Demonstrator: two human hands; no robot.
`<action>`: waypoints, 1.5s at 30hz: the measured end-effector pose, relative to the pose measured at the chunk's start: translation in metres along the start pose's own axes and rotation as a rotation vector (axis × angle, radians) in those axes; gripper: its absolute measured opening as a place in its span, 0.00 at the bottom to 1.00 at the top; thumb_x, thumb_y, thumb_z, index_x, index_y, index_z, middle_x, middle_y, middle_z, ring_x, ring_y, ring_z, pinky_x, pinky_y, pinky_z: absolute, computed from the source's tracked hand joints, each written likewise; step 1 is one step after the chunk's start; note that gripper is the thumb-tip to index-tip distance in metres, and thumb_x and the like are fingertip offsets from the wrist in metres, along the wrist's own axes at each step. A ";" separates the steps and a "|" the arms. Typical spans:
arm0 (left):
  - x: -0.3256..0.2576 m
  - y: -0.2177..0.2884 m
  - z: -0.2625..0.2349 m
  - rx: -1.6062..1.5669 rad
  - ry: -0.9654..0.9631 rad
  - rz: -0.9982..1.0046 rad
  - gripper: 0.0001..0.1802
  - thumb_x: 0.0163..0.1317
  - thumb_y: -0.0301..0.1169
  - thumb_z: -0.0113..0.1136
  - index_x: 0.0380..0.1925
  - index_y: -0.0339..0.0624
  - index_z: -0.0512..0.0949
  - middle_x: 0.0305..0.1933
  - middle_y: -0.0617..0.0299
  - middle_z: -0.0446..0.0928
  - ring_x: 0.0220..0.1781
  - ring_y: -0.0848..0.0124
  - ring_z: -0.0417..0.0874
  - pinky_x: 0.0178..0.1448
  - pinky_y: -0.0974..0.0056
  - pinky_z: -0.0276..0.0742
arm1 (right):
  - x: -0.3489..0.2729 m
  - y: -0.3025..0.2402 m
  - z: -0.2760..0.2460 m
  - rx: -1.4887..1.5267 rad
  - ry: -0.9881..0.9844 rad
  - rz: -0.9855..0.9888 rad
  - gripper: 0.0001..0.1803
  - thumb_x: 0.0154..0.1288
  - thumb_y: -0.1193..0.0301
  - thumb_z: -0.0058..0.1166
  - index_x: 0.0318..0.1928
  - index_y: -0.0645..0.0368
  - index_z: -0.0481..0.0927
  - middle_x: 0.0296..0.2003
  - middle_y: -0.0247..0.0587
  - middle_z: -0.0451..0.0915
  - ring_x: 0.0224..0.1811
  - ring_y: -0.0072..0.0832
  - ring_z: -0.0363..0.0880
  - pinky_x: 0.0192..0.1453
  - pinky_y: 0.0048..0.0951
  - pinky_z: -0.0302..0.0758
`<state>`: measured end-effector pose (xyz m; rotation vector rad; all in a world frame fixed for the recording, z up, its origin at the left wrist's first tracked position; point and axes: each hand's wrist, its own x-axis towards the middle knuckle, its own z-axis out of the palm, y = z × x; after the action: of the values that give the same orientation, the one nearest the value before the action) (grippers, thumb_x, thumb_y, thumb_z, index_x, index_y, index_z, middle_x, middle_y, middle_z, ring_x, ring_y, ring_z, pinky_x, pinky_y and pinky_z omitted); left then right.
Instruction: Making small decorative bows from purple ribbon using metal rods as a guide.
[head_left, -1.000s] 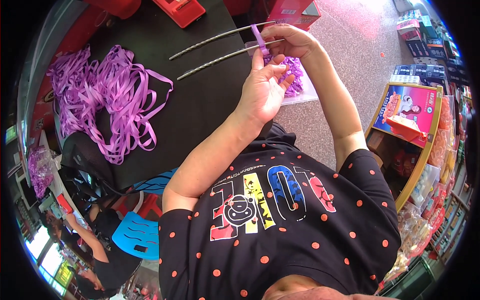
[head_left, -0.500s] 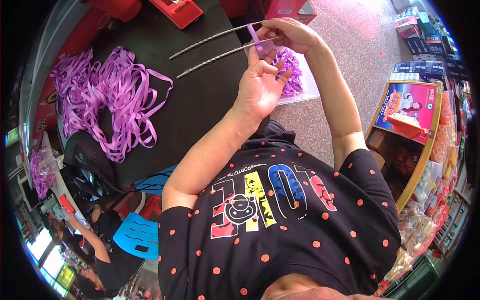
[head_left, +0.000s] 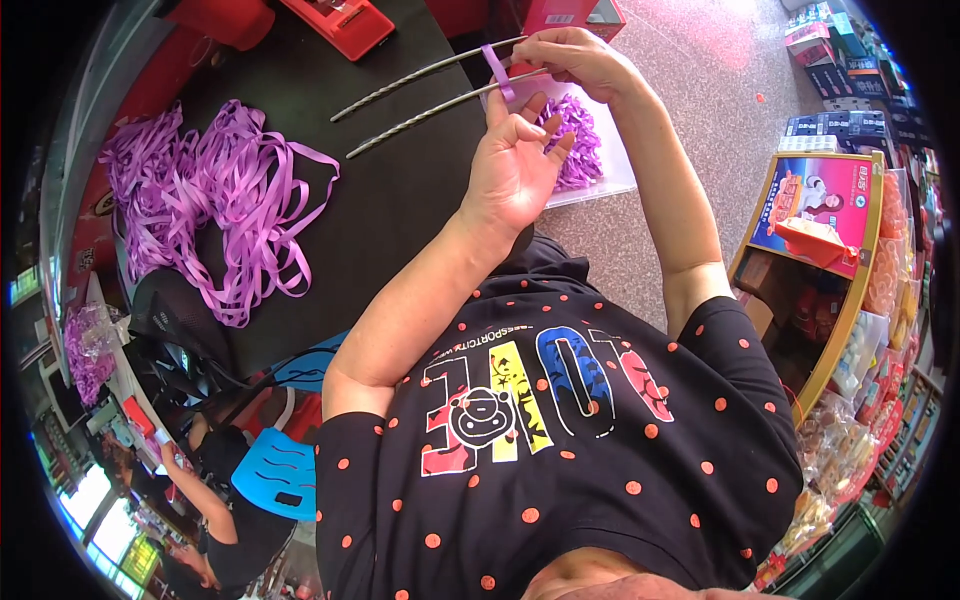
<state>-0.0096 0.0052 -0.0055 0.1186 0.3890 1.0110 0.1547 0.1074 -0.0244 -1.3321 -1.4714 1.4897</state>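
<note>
Ribbon [head_left: 497, 72]: thin purple strip, light and limp, looped round two metal rods [head_left: 430, 90] near top centre.
Right hand [head_left: 575, 60]: fingers pinched on rod ends.
Left hand [head_left: 515, 165]: fingers spread, thumb touching ribbon.
Hold: best pinched flat.

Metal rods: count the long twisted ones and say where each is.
2. The upper metal rod and the lower metal rod lie side by side above the black table, their right ends held in the right hand. A purple ribbon wraps around both.
</note>
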 end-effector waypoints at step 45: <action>-0.005 0.006 0.005 -0.085 -0.014 -0.015 0.34 0.47 0.24 0.51 0.57 0.61 0.61 0.53 0.65 0.63 0.53 0.68 0.64 0.61 0.56 0.58 | -0.024 -0.069 0.062 -0.903 0.249 -0.146 0.18 0.51 0.59 0.58 0.29 0.64 0.80 0.24 0.46 0.79 0.28 0.36 0.81 0.36 0.34 0.76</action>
<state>-0.0146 0.0049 0.0025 0.0465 0.3335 1.0097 0.0891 0.0765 0.0386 -1.7615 -2.1051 0.5037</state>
